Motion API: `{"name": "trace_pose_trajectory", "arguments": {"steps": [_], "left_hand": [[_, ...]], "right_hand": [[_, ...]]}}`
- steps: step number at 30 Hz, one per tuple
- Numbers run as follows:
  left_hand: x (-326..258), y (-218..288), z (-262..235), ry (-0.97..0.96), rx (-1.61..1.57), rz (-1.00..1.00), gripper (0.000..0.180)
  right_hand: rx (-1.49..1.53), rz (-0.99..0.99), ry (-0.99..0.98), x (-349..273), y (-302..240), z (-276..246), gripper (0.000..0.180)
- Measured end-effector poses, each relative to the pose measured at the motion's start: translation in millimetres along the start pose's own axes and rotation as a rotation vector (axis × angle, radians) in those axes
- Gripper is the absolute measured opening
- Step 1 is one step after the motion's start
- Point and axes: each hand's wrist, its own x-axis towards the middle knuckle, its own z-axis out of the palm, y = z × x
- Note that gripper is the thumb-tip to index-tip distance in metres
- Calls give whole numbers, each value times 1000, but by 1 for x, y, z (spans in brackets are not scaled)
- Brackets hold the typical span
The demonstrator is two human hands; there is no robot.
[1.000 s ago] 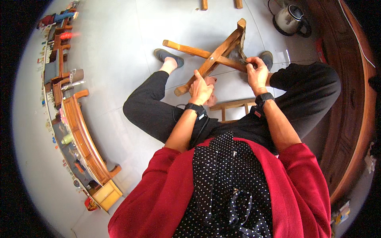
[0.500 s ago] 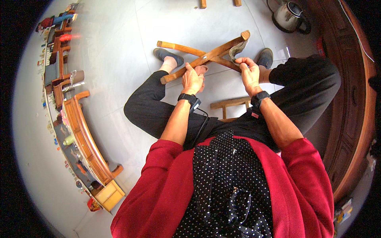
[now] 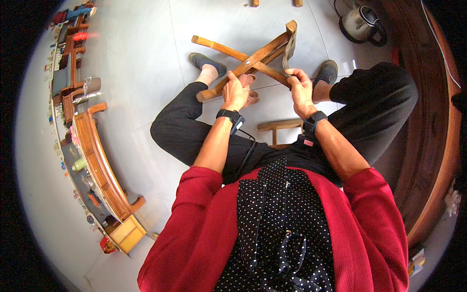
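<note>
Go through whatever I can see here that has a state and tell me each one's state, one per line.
Folding wooden stool frame: legs crossed in an X, held off the floor.
Left hand: closed around a lower leg of the frame.
Right hand: gripping the grey strap hanging from the top rail.
Kettle: upright on the floor, lid on.

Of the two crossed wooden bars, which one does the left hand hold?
The left hand grips the bar rising from lower left to upper right. The other bar, running from upper left down to the right, is held by the right hand.
</note>
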Motion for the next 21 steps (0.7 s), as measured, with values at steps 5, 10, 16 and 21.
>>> {"name": "trace_pose_trajectory", "arguments": {"steps": [5,10,16,21], "left_hand": [[0,-13,1,-115,-107,-71,91],[-11,-15,1,202,-105,67,70],[0,17,20,514,-290,245,46],[14,41,51,519,-354,145,42]], "right_hand": [[-182,-70,-32,0,12,3,24],[-571,-372,-2,10,2,4,20],[-534,-382,26,4,-2,18,16],[-528,-505,-7,6,-4,13,14]]}}
